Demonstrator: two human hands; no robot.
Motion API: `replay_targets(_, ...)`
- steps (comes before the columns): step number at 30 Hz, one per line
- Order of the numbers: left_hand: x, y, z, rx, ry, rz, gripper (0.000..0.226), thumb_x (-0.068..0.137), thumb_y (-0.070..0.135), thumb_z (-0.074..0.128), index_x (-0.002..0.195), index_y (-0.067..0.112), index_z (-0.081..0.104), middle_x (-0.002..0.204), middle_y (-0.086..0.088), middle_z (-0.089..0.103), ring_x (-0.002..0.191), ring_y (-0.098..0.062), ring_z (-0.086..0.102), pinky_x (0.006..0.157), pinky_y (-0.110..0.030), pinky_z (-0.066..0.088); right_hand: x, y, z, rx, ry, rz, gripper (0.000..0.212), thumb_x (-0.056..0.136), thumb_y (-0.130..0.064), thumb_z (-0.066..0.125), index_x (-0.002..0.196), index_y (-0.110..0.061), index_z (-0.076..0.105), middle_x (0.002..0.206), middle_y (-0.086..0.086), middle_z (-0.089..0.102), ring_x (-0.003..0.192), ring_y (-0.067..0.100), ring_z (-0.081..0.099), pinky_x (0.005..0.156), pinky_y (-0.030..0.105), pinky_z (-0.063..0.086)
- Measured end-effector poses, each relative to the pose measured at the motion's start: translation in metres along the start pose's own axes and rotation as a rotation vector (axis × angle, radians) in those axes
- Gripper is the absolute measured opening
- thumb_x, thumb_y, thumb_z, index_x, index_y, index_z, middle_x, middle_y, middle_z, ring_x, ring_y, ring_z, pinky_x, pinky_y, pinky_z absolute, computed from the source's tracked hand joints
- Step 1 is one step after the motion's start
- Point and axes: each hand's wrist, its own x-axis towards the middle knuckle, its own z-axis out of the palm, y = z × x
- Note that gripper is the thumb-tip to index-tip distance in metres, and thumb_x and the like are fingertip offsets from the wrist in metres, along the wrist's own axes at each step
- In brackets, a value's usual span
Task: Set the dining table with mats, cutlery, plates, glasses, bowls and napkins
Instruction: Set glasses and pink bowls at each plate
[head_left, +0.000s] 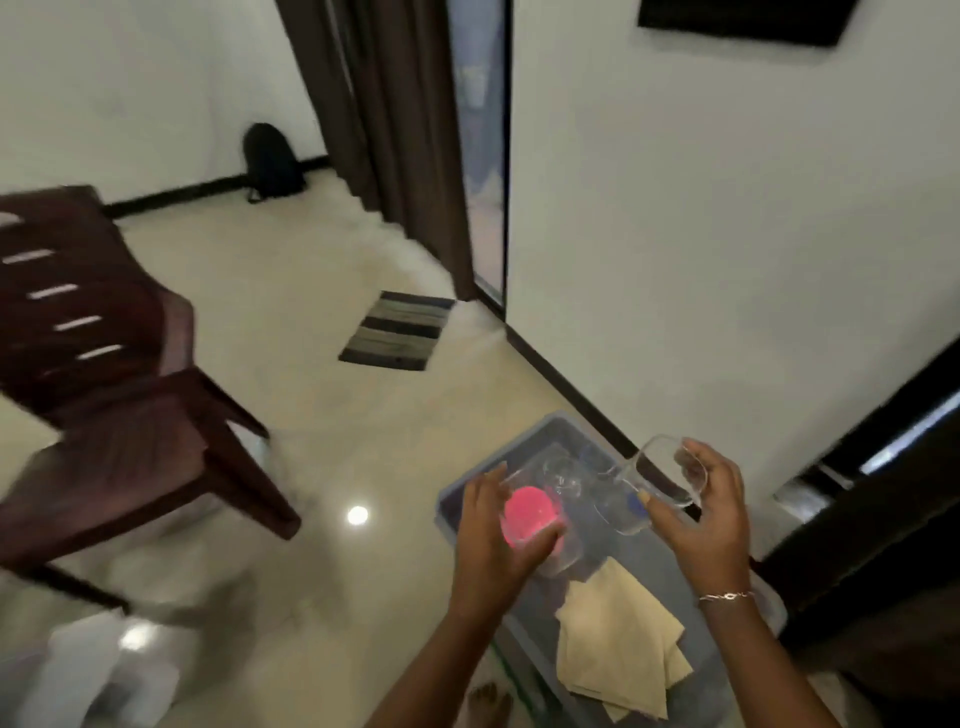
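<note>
Head view: left hand (488, 540) is curling its fingers around a pink glass (530, 514); right hand (719, 525) is gripping a tilted clear glass (667, 470).

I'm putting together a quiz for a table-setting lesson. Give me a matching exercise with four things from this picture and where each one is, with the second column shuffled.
Things
1. clear glass
2. glass with a pink part
3. beige napkins
4. striped floor mat

Places
A. lying in the grey bin
B. on the floor near the curtain
C. held by the left hand
D. held by the right hand

Pairs: 1-D, 2-C, 3-A, 4-B
</note>
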Motion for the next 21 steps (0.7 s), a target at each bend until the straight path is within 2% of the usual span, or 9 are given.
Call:
replay_targets(2,-0.028,0.006,-0.03,-0.032,0.167,-0.006,0.055,0.058,0.06,0.067,0.105,0.044,0.044,0.107,0.018,0.049,0.099,0.002,0.052,0.08,-0.007,0.043,-0.01,-0.024,0.016,0.104,-0.05,-0.015,0.061,0.056,-0.045,0.065,0.114,-0.035,0.047,0.108,-0.026,0.046,0.1,0.004,0.053,0.088,0.003,0.04)
replay_targets(5,-0.074,0.01,-0.074,-0.034,0.321,-0.048,0.061,0.056,0.06,0.068,0.106,0.032,0.048,0.106,0.006,0.05,0.096,-0.001,0.054,0.079,-0.009,0.046,-0.037,-0.058,0.045,0.199,-0.177,-0.074,0.065,0.055,-0.039,0.071,0.114,-0.026,0.047,0.105,-0.04,0.046,0.1,-0.011,0.051,0.086,0.002,0.04)
replay_targets(7,-0.105,0.01,-0.105,-0.052,0.403,-0.107,0.061,0.053,0.059,0.071,0.103,0.036,0.045,0.107,0.005,0.051,0.096,-0.004,0.056,0.079,-0.013,0.048,-0.059,-0.079,0.067,0.257,-0.285,-0.114,0.069,0.055,-0.042,0.068,0.116,-0.018,0.047,0.107,-0.034,0.05,0.1,-0.017,0.05,0.087,0.002,0.04)
replay_targets(10,-0.152,0.008,-0.145,-0.047,0.508,-0.175,0.057,0.052,0.055,0.074,0.098,0.038,0.045,0.106,0.006,0.052,0.093,0.0,0.056,0.077,-0.013,0.048,-0.096,-0.11,0.098,0.328,-0.463,-0.136,0.073,0.053,-0.047,0.065,0.117,-0.016,0.047,0.11,-0.015,0.052,0.104,-0.004,0.053,0.086,0.004,0.043)
replay_targets(12,-0.19,0.005,-0.174,-0.029,0.63,-0.206,0.058,0.052,0.055,0.073,0.1,0.036,0.047,0.106,0.005,0.053,0.092,0.003,0.056,0.076,-0.01,0.046,-0.129,-0.134,0.122,0.367,-0.593,-0.164,0.071,0.053,-0.049,0.066,0.116,-0.021,0.049,0.11,-0.022,0.05,0.106,0.009,0.054,0.087,0.005,0.044)
replay_targets(14,-0.23,0.001,-0.203,0.002,0.736,-0.235,0.06,0.053,0.055,0.072,0.103,0.034,0.048,0.107,0.005,0.053,0.094,0.003,0.056,0.077,-0.009,0.045,-0.166,-0.156,0.147,0.417,-0.721,-0.19,0.068,0.052,-0.057,0.072,0.114,-0.039,0.05,0.109,-0.027,0.052,0.107,0.008,0.055,0.09,0.007,0.043)
replay_targets(16,-0.273,-0.002,-0.231,0.034,0.837,-0.266,0.06,0.053,0.055,0.072,0.103,0.036,0.046,0.108,0.008,0.052,0.096,0.004,0.055,0.077,-0.007,0.044,-0.206,-0.18,0.17,0.45,-0.817,-0.238,0.064,0.052,-0.061,0.074,0.111,-0.055,0.048,0.111,-0.025,0.051,0.108,0.004,0.055,0.095,0.012,0.043)
replay_targets(18,-0.317,-0.004,-0.259,0.07,0.914,-0.288,0.057,0.054,0.056,0.073,0.101,0.04,0.045,0.107,0.013,0.051,0.097,0.004,0.054,0.076,-0.006,0.044,-0.249,-0.204,0.189,0.469,-0.896,-0.287,0.061,0.055,-0.05,0.073,0.109,-0.06,0.047,0.113,-0.02,0.051,0.11,0.004,0.055,0.097,0.014,0.042)
replay_targets(21,-0.386,-0.005,-0.301,0.092,1.017,-0.309,0.053,0.056,0.051,0.074,0.1,0.041,0.047,0.105,0.015,0.051,0.097,0.003,0.054,0.077,-0.01,0.047,-0.316,-0.24,0.214,0.504,-1.004,-0.324,0.058,0.055,-0.045,0.07,0.107,-0.061,0.047,0.109,-0.025,0.05,0.108,0.002,0.055,0.095,0.011,0.042)
